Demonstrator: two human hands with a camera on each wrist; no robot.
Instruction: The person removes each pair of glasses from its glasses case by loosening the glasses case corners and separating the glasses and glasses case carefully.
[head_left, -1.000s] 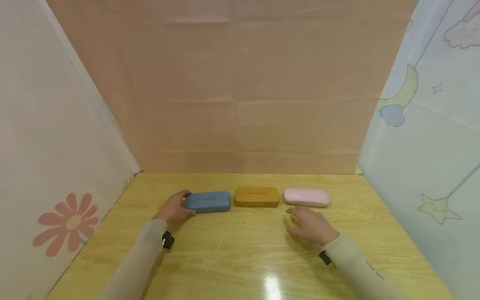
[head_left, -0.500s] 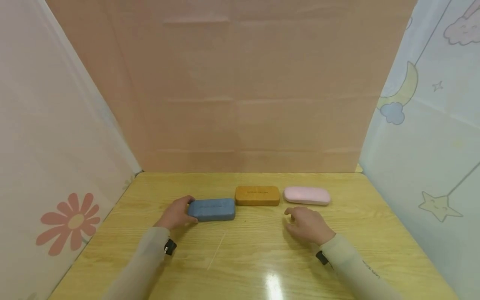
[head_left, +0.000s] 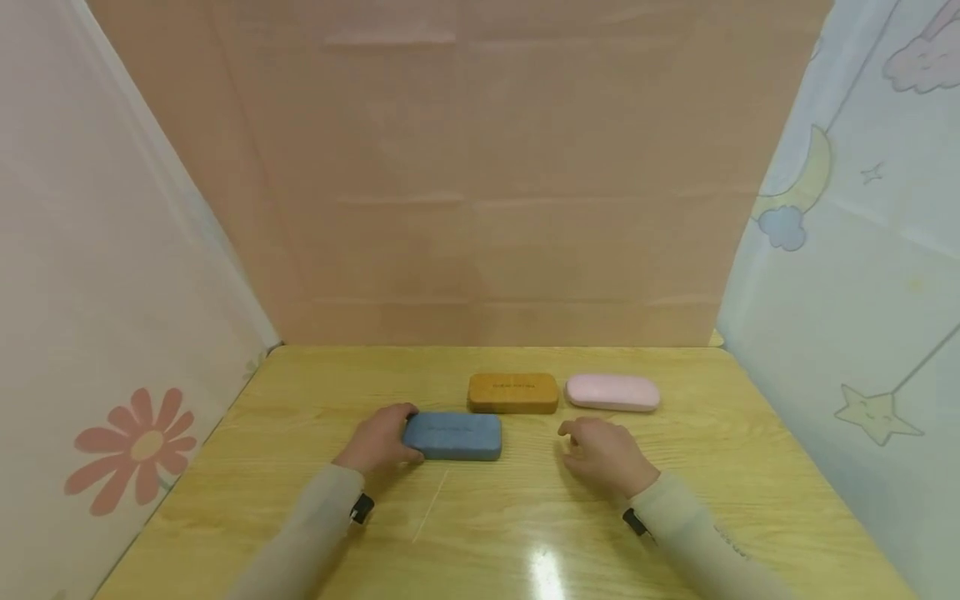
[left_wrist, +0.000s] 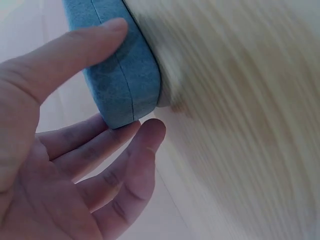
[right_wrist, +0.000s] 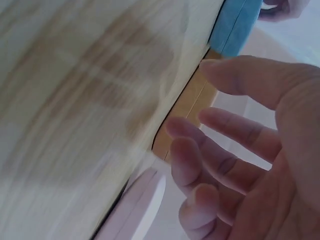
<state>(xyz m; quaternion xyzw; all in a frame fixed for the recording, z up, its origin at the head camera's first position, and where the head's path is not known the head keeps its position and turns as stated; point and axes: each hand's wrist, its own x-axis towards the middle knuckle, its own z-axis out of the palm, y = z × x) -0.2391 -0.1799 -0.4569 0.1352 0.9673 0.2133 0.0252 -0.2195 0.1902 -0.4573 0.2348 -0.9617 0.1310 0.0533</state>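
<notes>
Left hand (head_left: 381, 440) grips blue case (head_left: 453, 436) by its left end, farther from back edge of table (head_left: 517, 504) than orange case (head_left: 513, 393) and pink case (head_left: 612, 392). Right hand (head_left: 609, 454) relaxed, loosely bent, near pink case.

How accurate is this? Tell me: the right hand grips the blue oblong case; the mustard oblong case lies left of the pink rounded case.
Wrong hand: the head view shows the left hand gripping the blue oblong case. The rest stands.
</notes>
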